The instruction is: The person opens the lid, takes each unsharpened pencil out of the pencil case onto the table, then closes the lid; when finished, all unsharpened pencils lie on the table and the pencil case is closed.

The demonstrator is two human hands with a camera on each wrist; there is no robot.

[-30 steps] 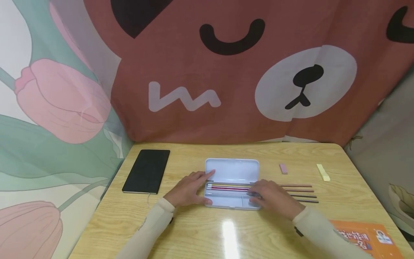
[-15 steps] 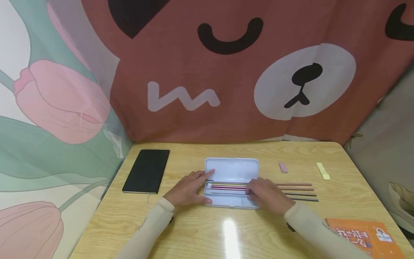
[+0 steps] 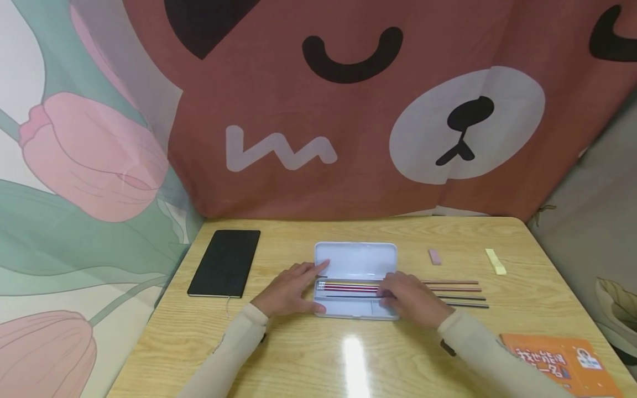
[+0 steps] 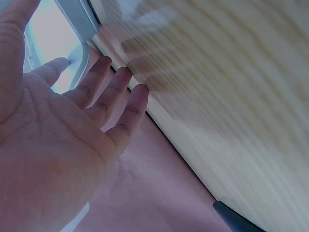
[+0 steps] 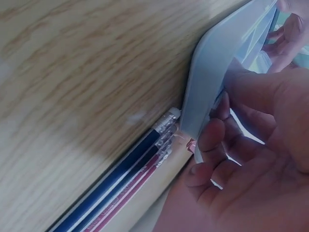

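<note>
A light-coloured pencil case (image 3: 355, 260) lies unfolded on the table, its lid tipped back. Several pencils (image 3: 348, 287), red and yellow among them, lie lengthwise in its rear compartment, eraser ends to the left. My left hand (image 3: 288, 290) steadies the case's left side: the index finger touches the lid, the thumb the front corner. In the left wrist view its other fingers (image 4: 118, 96) are stretched out. My right hand (image 3: 413, 301) reaches over the right end of the case with bent fingers (image 5: 212, 135) and covers the pencils' right ends; I cannot tell whether it pinches one.
Several more pencils (image 3: 463, 298), red and dark blue, lie to the right of the case. Behind them are a pink eraser (image 3: 434, 257) and a pale yellow piece (image 3: 495, 262). A black notebook (image 3: 225, 263) lies at left, an orange booklet (image 3: 562, 365) at front right.
My right hand has shifted slightly left over the case and then stayed there. The left hand has kept its place, and the loose pencils have not moved.
</note>
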